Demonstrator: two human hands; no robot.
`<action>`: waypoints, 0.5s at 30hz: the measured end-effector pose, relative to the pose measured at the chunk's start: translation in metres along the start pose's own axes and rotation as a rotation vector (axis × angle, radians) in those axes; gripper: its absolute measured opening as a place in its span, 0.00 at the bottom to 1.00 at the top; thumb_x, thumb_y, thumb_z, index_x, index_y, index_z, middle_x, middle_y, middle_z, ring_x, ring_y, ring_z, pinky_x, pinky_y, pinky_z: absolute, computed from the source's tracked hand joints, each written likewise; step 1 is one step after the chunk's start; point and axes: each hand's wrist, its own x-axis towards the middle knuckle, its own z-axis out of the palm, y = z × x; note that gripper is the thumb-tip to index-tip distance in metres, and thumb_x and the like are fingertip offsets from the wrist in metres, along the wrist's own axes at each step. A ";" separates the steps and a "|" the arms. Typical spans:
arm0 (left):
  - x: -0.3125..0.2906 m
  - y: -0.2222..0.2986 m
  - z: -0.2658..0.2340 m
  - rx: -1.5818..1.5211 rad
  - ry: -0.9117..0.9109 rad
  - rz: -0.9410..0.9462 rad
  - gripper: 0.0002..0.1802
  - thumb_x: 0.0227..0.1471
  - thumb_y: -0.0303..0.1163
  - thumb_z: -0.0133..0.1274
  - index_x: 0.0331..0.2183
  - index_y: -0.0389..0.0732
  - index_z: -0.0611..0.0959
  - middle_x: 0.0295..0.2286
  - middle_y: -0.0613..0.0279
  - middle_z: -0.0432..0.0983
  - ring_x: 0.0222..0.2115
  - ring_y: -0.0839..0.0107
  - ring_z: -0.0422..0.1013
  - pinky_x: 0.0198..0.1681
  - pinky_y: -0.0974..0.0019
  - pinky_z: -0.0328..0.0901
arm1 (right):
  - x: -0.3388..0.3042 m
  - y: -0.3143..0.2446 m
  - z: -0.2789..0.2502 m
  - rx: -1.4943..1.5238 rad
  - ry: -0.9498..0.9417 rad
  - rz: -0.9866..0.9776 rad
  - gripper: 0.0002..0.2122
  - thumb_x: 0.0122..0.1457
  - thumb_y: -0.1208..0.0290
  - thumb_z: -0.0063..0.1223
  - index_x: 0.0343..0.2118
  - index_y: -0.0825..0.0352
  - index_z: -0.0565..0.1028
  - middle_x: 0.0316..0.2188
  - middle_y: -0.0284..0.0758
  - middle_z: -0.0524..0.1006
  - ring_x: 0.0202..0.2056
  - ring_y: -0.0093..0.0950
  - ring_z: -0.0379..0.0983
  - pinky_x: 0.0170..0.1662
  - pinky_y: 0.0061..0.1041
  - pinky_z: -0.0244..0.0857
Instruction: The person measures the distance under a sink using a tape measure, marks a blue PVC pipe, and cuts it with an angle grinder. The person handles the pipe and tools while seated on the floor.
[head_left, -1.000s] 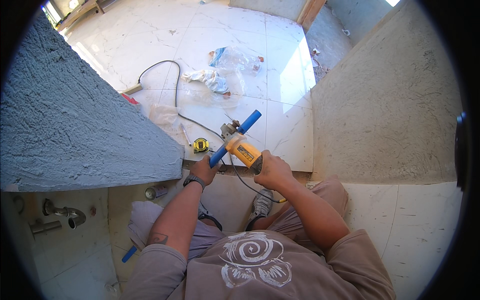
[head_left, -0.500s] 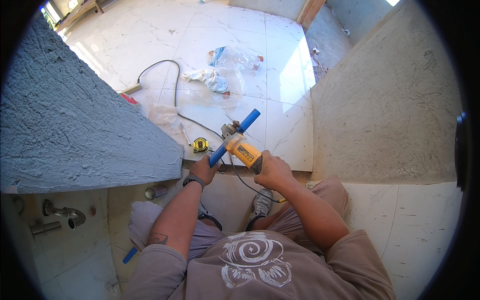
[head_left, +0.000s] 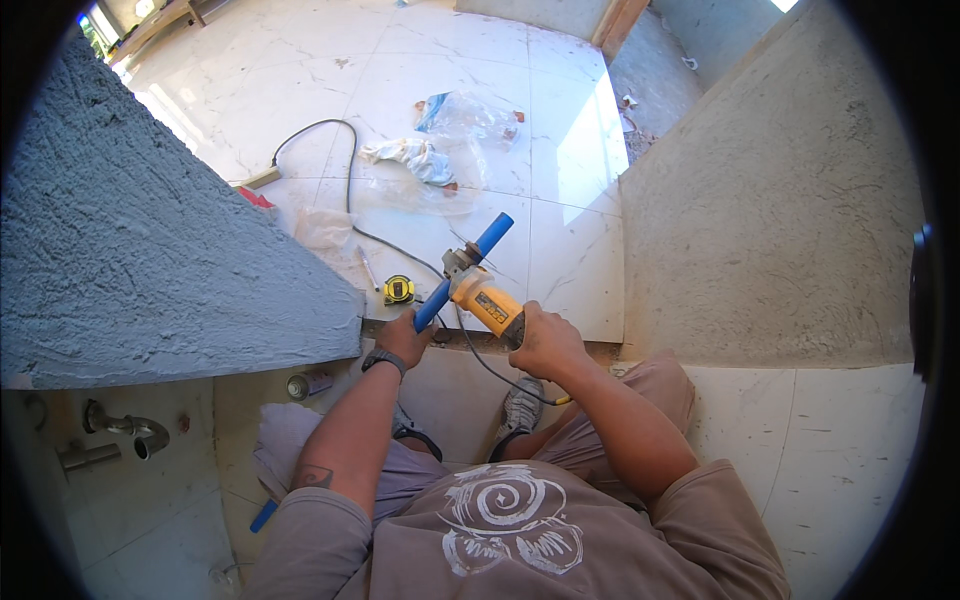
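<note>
My left hand (head_left: 405, 340) is closed round the near end of a blue pipe (head_left: 494, 236), which slants up and away to the right. In my right hand (head_left: 550, 343) is the rear of a yellow angle grinder (head_left: 486, 302). The grinder's metal head (head_left: 460, 260) lies across the middle of the pipe and hides part of it; I cannot tell whether its disc touches the pipe. From the grinder's back a dark cord (head_left: 490, 365) loops down. Just beyond my left hand, a yellow and black tape measure (head_left: 398, 290) rests on the white tiles.
A pen-like stick (head_left: 367, 268) lies by the tape measure. Clear plastic bags (head_left: 470, 118) and a crumpled white wrapper (head_left: 415, 158) are farther out. Rough grey walls stand left (head_left: 180, 230) and right (head_left: 770, 220). A can (head_left: 308, 385), a metal drain pipe (head_left: 130, 425) and a blue pipe piece (head_left: 263, 515) are lower left.
The blue pipe and my left hand have shifted very slightly left. My grip on the pipe and on the grinder is the same.
</note>
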 end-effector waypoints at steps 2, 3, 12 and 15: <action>0.000 0.000 0.000 -0.004 -0.003 -0.014 0.29 0.59 0.58 0.61 0.46 0.42 0.82 0.39 0.43 0.85 0.43 0.44 0.81 0.48 0.45 0.74 | 0.000 0.001 0.000 -0.003 -0.002 0.001 0.24 0.48 0.69 0.65 0.48 0.70 0.70 0.41 0.52 0.83 0.46 0.50 0.82 0.51 0.44 0.76; 0.000 0.000 0.000 -0.004 -0.001 0.000 0.29 0.59 0.58 0.61 0.46 0.42 0.82 0.39 0.43 0.85 0.43 0.44 0.81 0.48 0.45 0.74 | 0.000 0.001 0.000 -0.005 -0.003 0.002 0.24 0.48 0.69 0.65 0.48 0.70 0.71 0.41 0.52 0.83 0.46 0.50 0.82 0.51 0.44 0.76; 0.003 -0.002 0.000 -0.011 -0.004 0.024 0.30 0.57 0.58 0.63 0.47 0.42 0.81 0.40 0.43 0.85 0.43 0.44 0.81 0.48 0.46 0.74 | -0.004 0.000 -0.003 0.010 0.002 0.006 0.25 0.48 0.68 0.66 0.49 0.69 0.71 0.42 0.51 0.83 0.47 0.49 0.82 0.52 0.44 0.75; 0.004 -0.004 0.003 -0.015 -0.002 -0.010 0.30 0.57 0.58 0.63 0.47 0.43 0.80 0.39 0.44 0.85 0.43 0.44 0.81 0.48 0.46 0.74 | -0.009 -0.002 -0.005 0.033 0.024 -0.018 0.26 0.48 0.68 0.66 0.49 0.69 0.71 0.42 0.50 0.83 0.47 0.49 0.81 0.52 0.44 0.75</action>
